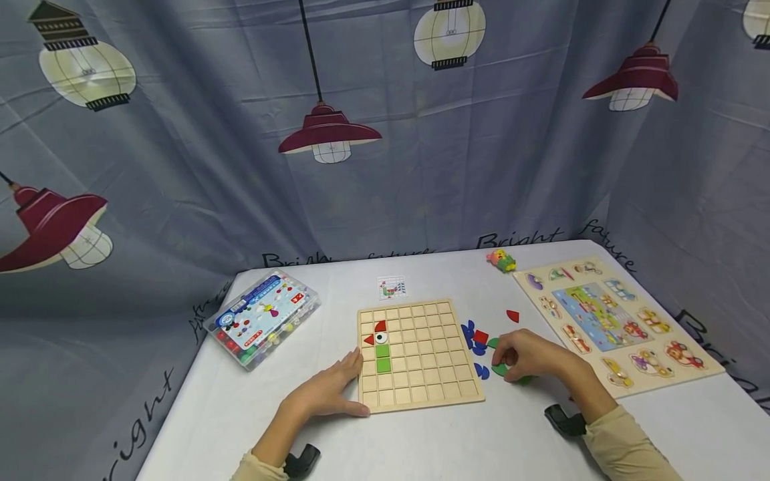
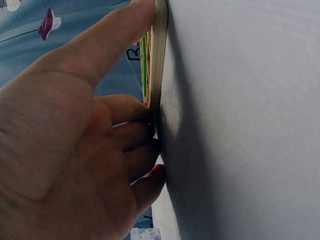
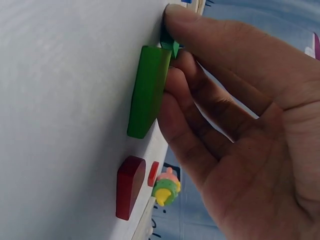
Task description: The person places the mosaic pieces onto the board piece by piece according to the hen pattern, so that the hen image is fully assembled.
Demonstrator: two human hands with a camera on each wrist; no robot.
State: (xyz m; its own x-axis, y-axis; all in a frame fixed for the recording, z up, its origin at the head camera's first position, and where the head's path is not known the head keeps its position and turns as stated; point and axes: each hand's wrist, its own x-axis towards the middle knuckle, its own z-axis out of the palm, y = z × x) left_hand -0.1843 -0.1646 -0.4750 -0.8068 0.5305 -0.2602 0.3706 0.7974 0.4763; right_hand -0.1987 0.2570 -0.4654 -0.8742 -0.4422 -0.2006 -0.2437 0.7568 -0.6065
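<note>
My left hand (image 1: pixel 327 389) rests against the near left corner of a wooden grid board (image 1: pixel 421 354), fingers along its left side and thumb at its front edge. On the board lie a red quarter-round piece (image 1: pixel 380 326), a red triangle (image 1: pixel 369 339), a white tile with a black dot (image 1: pixel 381 338) and two green squares (image 1: pixel 383 365). Right of the board, my right hand (image 1: pixel 529 354) pinches a dark green piece (image 3: pixel 167 39) between thumb and fingers, low over the table. Close beside its fingertips is another green block (image 3: pixel 149 92).
Blue pieces (image 1: pixel 469 334), a red square (image 1: pixel 481 337) and a red quarter-round (image 1: pixel 512 316) lie between the board and a picture puzzle (image 1: pixel 646 384). Behind the board is a pattern card (image 1: pixel 392 287). A lidded plastic box (image 1: pixel 265 317) stands left; a small toy (image 1: pixel 501 260) sits behind.
</note>
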